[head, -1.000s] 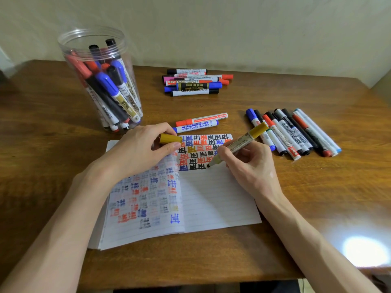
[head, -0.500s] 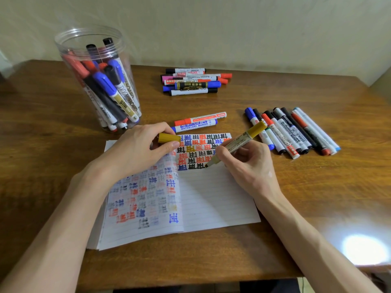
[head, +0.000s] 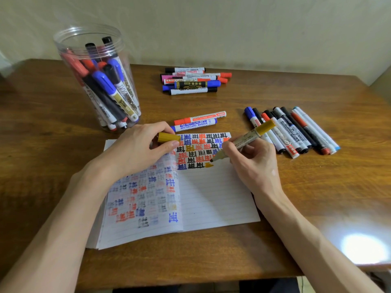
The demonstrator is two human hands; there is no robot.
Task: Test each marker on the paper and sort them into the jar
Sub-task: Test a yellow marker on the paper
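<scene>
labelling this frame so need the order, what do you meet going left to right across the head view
jar → left hand → yellow cap → right hand with the yellow marker → row of markers

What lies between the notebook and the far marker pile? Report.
In the head view: a red marker and a blue marker, side by side near the notebook, then bare table up to the far pile.

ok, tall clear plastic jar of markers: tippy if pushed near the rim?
Probably: the clear plastic jar stands taller than wide. Its markers lean, so weight may shift. Pushed low, it may slide on the wooden table.
</scene>
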